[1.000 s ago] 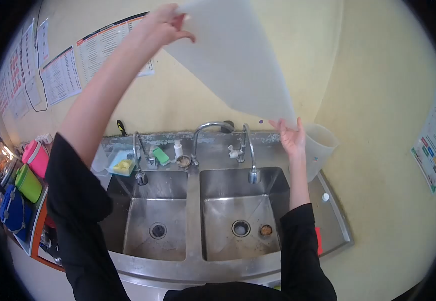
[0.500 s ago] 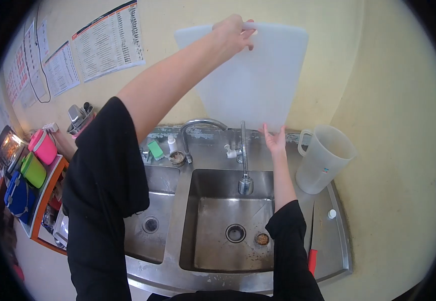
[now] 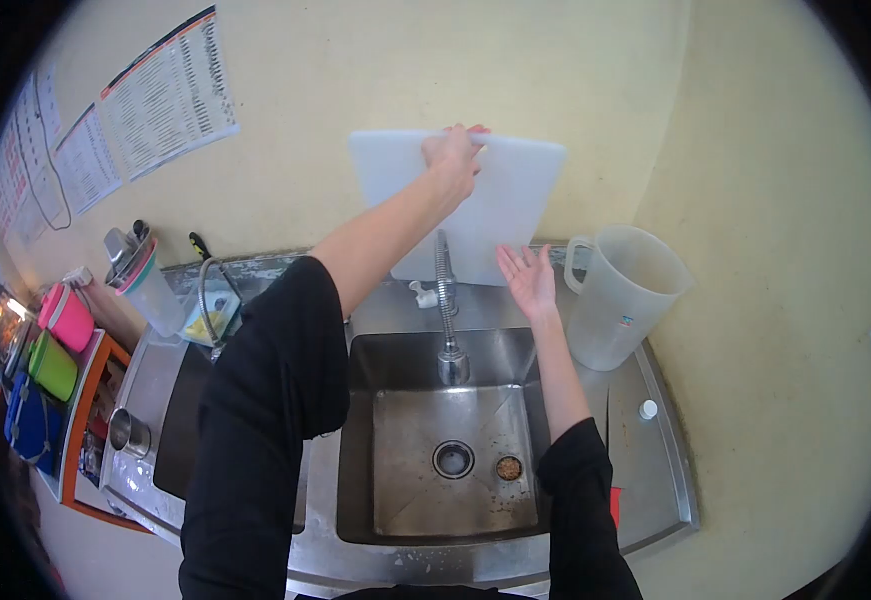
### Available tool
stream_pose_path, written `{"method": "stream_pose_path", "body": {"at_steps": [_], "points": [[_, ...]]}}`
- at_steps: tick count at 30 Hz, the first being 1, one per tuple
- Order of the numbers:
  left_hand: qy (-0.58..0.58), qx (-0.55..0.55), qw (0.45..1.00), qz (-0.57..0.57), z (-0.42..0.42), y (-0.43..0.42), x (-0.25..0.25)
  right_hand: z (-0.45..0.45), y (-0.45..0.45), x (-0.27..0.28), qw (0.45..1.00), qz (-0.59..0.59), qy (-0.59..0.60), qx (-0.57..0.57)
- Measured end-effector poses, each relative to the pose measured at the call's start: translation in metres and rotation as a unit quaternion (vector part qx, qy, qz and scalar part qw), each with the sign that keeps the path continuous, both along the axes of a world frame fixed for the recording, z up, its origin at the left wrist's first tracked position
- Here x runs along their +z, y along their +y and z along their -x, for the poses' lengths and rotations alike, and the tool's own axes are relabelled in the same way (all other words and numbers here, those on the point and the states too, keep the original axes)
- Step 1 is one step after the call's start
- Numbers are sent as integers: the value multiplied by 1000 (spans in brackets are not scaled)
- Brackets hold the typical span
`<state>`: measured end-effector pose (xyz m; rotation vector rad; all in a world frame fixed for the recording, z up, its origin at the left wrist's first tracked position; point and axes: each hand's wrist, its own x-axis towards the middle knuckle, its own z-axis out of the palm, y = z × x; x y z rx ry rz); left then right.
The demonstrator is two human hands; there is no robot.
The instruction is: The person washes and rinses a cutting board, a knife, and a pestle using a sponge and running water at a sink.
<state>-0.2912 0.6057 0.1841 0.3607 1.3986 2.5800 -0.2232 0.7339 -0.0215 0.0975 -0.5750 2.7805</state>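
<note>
A white rectangular board (image 3: 510, 185) stands nearly upright behind the right sink, near the wall, its lower edge at the back ledge. My left hand (image 3: 452, 160) grips the middle of its top edge, fingers wrapped over it. Palm up and fingers spread, my right hand (image 3: 528, 280) is beside the board's lower right corner and holds nothing. In front of the board hangs a coiled faucet (image 3: 445, 300). To the right of my right hand is a translucent pitcher (image 3: 620, 300).
The right sink basin (image 3: 445, 430) lies below my arms. A metal cup (image 3: 130, 433) is on the left counter, beside colored containers (image 3: 67, 318). A red-handled knife (image 3: 614, 505) and a white cap (image 3: 647, 409) lie at the right. Papers (image 3: 170, 95) hang on the wall.
The board has come down from high in the air to the back of the sink, with my left hand on its top edge. My right hand has come away from its lower edge.
</note>
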Motion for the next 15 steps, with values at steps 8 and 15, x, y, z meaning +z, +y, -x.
{"method": "stream_pose_path", "body": {"at_steps": [8, 15], "points": [[-47, 28, 998, 11, 17, 17, -36, -143, -10, -33, 826, -537, -156, -72], [-240, -20, 969, -61, 10, 13, 3, -343, -25, -100, 233, -761, -525, -301]]}}
